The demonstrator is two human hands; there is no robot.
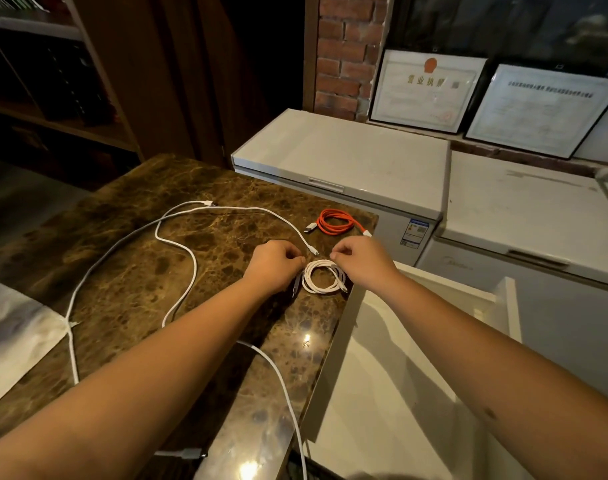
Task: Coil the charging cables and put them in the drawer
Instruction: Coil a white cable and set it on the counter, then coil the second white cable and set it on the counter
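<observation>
We have both hands out over the far right part of the marble surface (129,265), meeting at a small white coiled cable (325,277) that lies flat near the surface's right edge. Our left hand (273,266) has its fingers curled in, the grip pinching the coil at its left side, where a dark plug end sticks out toward us. Our right hand (361,261) pinches the coil's far rim between thumb and fingertips.

Just beyond the hands, an orange cable (333,221) sits already coiled near the far right corner, apart from the white coil. Two long white cables lie loose: one (178,244) wanders across the middle of the surface, with a plug resting just beyond the coil; another (285,393) runs along the near right edge. A greyish cable (70,306) trails down the left side.

To the right of the surface, the white drawer (392,393) stands open. Chest freezers (347,157) stand beyond, with framed certificates (427,88) leaning against the wall.
</observation>
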